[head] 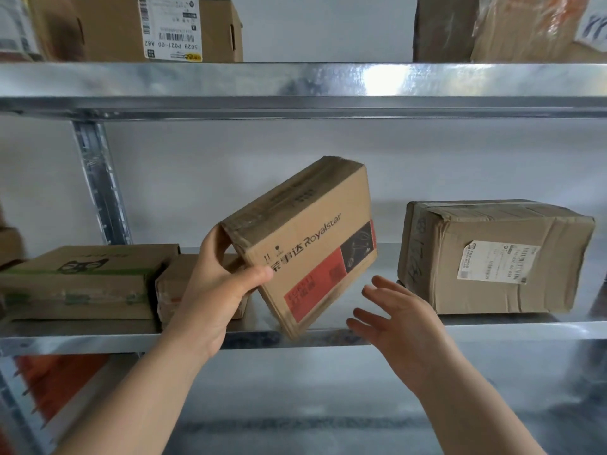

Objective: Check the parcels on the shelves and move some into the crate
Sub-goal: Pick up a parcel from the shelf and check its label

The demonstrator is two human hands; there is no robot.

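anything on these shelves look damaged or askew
The taped box on the right of the middle shelf looks crumpled, with dented edges and creased sides. The Royalstar box is tilted, but only because the left hand grips it; the right hand is open beside it.

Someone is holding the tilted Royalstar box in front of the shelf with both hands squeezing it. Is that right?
Not quite. Only the left hand grips the tilted Royalstar box in front of the shelf, with its thumb on the printed front. The right hand is open beside the box with its fingers spread and holds nothing. The head view shows this.
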